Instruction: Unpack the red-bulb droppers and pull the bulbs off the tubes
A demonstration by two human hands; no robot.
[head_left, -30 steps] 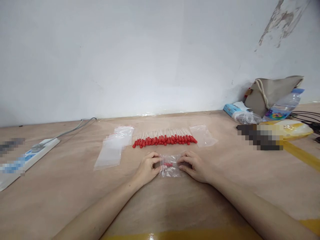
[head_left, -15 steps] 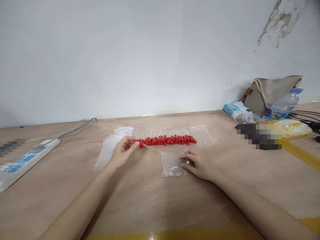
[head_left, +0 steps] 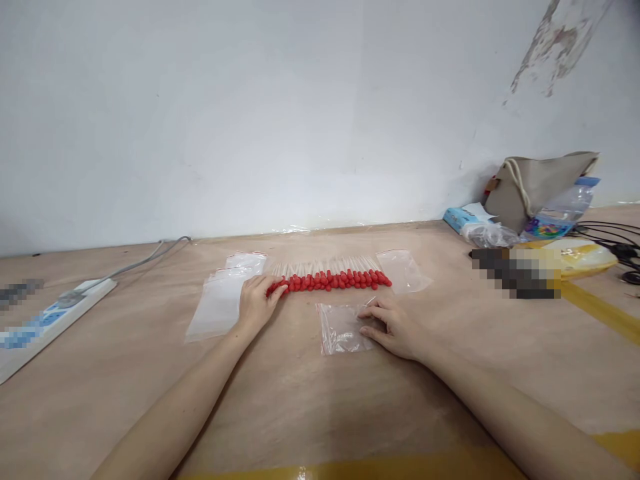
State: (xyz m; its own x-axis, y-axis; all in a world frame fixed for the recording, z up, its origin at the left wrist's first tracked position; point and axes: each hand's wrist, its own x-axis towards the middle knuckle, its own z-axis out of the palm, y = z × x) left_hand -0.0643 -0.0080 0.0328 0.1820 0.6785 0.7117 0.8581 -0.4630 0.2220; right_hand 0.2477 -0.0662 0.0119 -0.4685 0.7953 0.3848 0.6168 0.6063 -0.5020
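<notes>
At the left end of a row of red-bulbed droppers, my left hand has its fingers closed about a red rubber bulb. The clear tubes of the row point towards the wall. Nearer to me, a clear zip-lock bag lies flat with no red bulb showing in it. My right hand pinches this bag's right end between thumb and fingers. Beside my left hand lies a stack of clear zip-lock bags, partly hidden by it.
Another clear bag lies right of the droppers. A white power strip with a grey cord is at left. Back right are a blue tissue pack, a grey bag, a yellow package and black cables.
A dropper's red bulb was in the bag between both hands; my left hand drew the dropper out leftwards and carried it to the row's left end. My right hand stays at the bag.
</notes>
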